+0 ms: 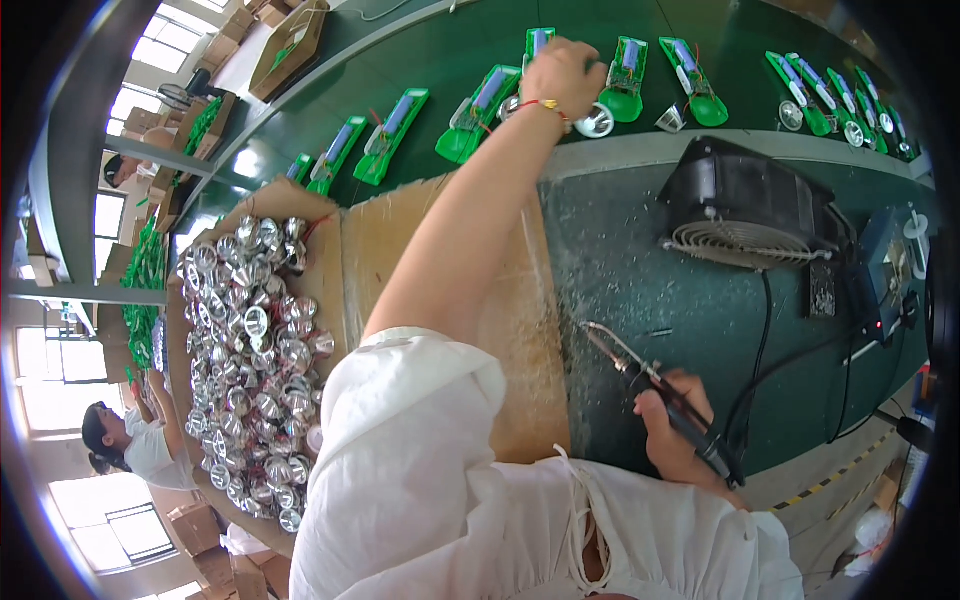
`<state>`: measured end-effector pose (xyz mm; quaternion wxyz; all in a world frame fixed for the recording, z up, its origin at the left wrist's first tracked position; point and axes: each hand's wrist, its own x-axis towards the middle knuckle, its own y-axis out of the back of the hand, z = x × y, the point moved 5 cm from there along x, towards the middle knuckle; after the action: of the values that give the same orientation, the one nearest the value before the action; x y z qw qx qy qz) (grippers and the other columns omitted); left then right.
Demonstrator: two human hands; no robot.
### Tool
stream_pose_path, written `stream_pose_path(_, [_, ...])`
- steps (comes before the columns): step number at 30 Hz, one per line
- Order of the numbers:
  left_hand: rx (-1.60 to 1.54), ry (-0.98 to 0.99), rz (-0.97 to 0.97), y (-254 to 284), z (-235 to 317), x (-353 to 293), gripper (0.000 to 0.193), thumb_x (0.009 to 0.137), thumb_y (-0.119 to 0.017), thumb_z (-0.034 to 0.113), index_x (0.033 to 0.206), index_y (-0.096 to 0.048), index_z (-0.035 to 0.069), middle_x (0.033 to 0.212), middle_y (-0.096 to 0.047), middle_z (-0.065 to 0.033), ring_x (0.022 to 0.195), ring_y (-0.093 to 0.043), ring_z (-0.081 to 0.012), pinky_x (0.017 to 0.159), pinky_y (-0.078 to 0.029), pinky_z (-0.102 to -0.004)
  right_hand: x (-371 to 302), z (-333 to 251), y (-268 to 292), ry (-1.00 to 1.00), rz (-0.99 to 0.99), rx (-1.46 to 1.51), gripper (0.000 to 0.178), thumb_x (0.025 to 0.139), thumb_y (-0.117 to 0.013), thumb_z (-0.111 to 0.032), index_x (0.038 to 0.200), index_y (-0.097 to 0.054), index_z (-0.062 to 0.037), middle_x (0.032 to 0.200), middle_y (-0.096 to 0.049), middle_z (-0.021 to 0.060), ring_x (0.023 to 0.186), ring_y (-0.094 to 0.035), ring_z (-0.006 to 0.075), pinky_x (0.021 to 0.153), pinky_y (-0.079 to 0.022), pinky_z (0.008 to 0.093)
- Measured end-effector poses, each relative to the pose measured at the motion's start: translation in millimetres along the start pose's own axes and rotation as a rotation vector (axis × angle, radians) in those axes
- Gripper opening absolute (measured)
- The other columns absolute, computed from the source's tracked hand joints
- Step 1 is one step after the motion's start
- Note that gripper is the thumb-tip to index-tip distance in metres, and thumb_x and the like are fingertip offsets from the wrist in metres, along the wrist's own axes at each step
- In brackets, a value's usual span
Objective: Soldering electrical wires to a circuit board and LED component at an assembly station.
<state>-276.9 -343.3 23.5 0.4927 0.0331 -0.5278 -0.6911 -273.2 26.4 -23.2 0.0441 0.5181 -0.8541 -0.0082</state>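
Observation:
My left hand (562, 78) reaches to the far side of the bench, its curled fingers over a green plastic housing (540, 38) with a blue cylindrical cell. The hand covers most of that housing, and whatever the fingers grip is hidden. Beside the wrist lies a shiny round reflector (597, 121). In my right hand (676, 425), close to my body, is a soldering iron (690, 418), its tip pointing up and left over the dark green mat. More green housings (478, 115) with blue cells and red wires stand in a row on both sides of my left hand.
A cardboard box (325, 208) heaped with silvery reflectors (255, 340) is at the left. A black fan (750, 205) stands right of centre, near a soldering station (885, 265) with a trailing cable. Solder bits dot the mat (625, 260) and brown board (520, 350). Another person (140, 440) works far left.

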Motion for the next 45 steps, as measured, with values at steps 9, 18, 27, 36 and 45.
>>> stream_pose_path(9, [0.105,0.127,-0.507,59.8,-114.2,-53.1,0.075,0.068,-0.063,0.033,0.135,-0.031,0.024,0.120,-0.043,-0.0249,0.107,-0.050,-0.0384,0.092,-0.042,-0.0381,4.5,0.7,-2.4,-0.073,-0.012,0.068,0.015,0.080,-0.060,-0.003,0.090,-0.049,0.0005,0.075,-0.057,0.0102,0.060,-0.055,0.0125,0.054,-0.044,0.0253])
stream_pose_path(18, [-0.068,0.274,-0.233,149.3,15.0,-256.7,0.061,0.075,-0.056,0.015,0.129,-0.030,0.005,0.123,-0.033,-0.0259,0.109,-0.044,-0.0432,0.090,-0.042,-0.0433,5.2,-0.4,-6.9,-0.013,0.096,0.074,0.013,0.084,-0.056,-0.010,0.089,-0.050,0.0007,0.069,-0.054,0.0068,0.058,-0.051,0.0096,0.055,-0.044,0.0219])
stream_pose_path(27, [0.707,0.475,0.389,318.5,-130.7,-184.8,0.053,0.065,-0.071,0.035,0.107,-0.053,0.008,0.114,-0.047,-0.0121,0.111,-0.042,-0.0317,0.092,-0.035,-0.0431,2.2,6.7,-2.2,-0.017,0.195,0.101,0.016,0.085,-0.056,-0.014,0.091,-0.052,0.0010,0.069,-0.056,0.0065,0.058,-0.052,0.0094,0.054,-0.044,0.0211])
stream_pose_path(36, [0.444,0.430,0.670,338.9,-187.3,-190.6,0.017,0.074,-0.065,0.033,0.079,-0.072,0.018,0.086,-0.064,0.0003,0.086,-0.058,-0.0232,0.076,-0.044,-0.0377,-2.4,2.9,-5.5,-0.002,0.188,0.071,0.015,0.085,-0.057,-0.012,0.091,-0.052,0.0010,0.068,-0.056,0.0060,0.058,-0.053,0.0096,0.054,-0.044,0.0211])
stream_pose_path(45, [-0.563,0.604,0.165,230.6,-22.3,-276.1,0.011,0.081,-0.063,0.007,0.088,-0.063,-0.002,0.064,-0.060,-0.0006,0.057,-0.054,-0.0044,0.052,-0.042,-0.0186,-8.2,-26.3,-26.3,0.103,0.058,0.051,0.014,0.083,-0.058,-0.009,0.087,-0.050,0.0017,0.073,-0.056,0.0086,0.059,-0.053,0.0103,0.056,-0.046,0.0225])
